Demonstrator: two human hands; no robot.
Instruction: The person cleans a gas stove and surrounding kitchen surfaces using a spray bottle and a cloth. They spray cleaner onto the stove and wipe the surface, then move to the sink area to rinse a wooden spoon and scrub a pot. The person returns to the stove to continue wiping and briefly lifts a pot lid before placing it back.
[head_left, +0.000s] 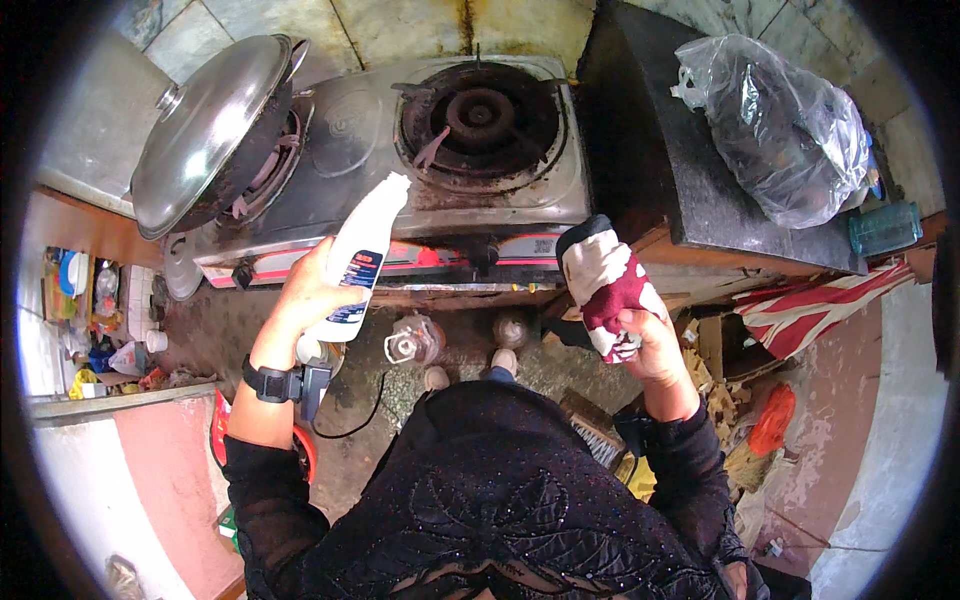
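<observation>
My left hand grips a white plastic bottle with a dark blue printed label, its top tilted up to the right in front of the gas stove. My right hand holds a folded cloth, maroon and white with a dark end, off the stove's right front corner. The right burner is bare, grimy and rusty. On the left burner a dark wok with a domed metal lid appears tilted. Whether either hand touches the stove, I cannot tell.
A clear plastic bag and a greenish glass jar rest on the dark counter at right. Below the stove, clear containers stand on the floor near my feet. Shelves of small goods are at left; a red-and-white striped cloth hangs at right.
</observation>
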